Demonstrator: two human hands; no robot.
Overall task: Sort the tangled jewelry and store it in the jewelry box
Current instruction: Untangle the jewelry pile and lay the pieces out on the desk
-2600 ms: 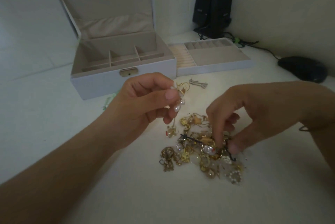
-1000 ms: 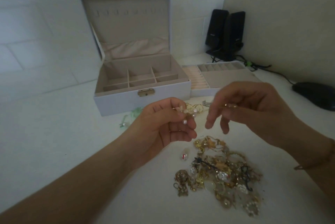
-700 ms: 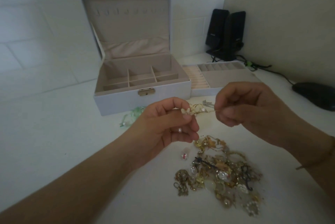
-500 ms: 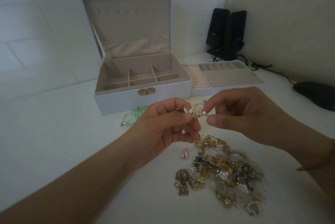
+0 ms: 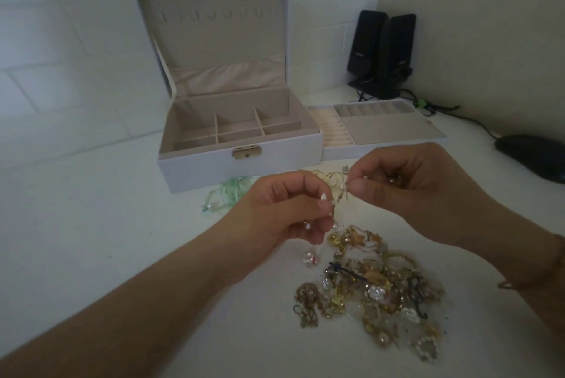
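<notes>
Two bare hands meet above a white desk. The left hand has its fingers pressed together, pinching one end of a small pearl-and-gold piece; a pearl hangs below that hand's curled fingers. The right hand, at 3 o'clock from the left, pinches the other end of the same piece between thumb and forefinger, so that the piece spans the narrow gap between them. The tangled jewelry pile lies on the desk at 5 o'clock from the hands, with a loose clear bead just beside its 9 o'clock edge. The jewelry box stands open at 12 o'clock, lid upright, its divided compartments showing no contents. A removable tray sits touching the box's 3 o'clock side. A green ribbon piece rests near the box front. Two black speakers and a dark mouse lie toward 2 o'clock.
</notes>
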